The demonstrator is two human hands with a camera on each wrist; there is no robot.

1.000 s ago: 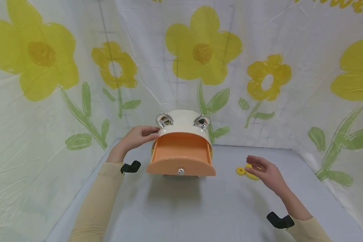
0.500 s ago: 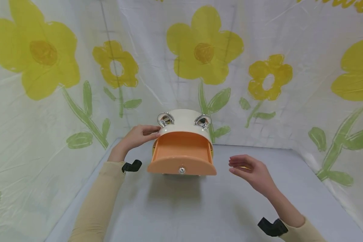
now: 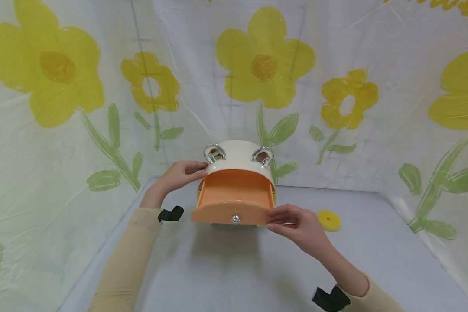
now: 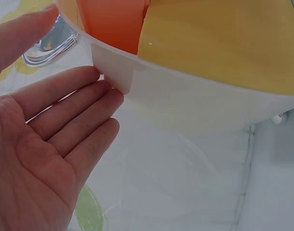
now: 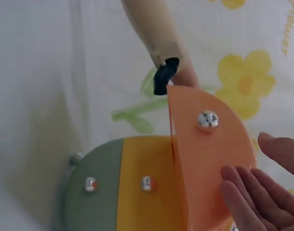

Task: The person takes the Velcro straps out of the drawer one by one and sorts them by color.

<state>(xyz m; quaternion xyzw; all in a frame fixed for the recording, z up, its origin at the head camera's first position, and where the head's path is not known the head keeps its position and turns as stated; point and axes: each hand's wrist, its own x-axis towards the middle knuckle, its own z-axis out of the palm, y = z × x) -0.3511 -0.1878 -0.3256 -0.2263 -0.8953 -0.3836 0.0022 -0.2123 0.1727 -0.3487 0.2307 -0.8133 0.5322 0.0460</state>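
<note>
A small rounded drawer chest with a white shell (image 3: 238, 154) and two chrome rings (image 3: 262, 156) on top stands in the head view's middle. Its top orange drawer (image 3: 214, 212) is pulled out, with a silver knob (image 3: 235, 219) on the front. My left hand (image 3: 177, 177) has straight fingers against the shell's left side; the left wrist view shows the thumb at the rim. My right hand (image 3: 298, 225) is at the right end of the drawer front, fingertips at its face, thumb apart below. In the right wrist view, a yellow drawer (image 5: 130, 207) and a green drawer (image 5: 91, 209) are pushed in.
A thick yellow disc (image 3: 329, 221) lies on the pale table (image 3: 226, 277), behind and right of my right hand. A white sheet (image 3: 195, 86) painted with yellow flowers hangs behind the chest and along both sides.
My right hand has moved left from over the yellow pieces to the orange drawer's right end, uncovering the larger disc; the smaller yellow ring is out of sight. My left hand stays on the shell.
</note>
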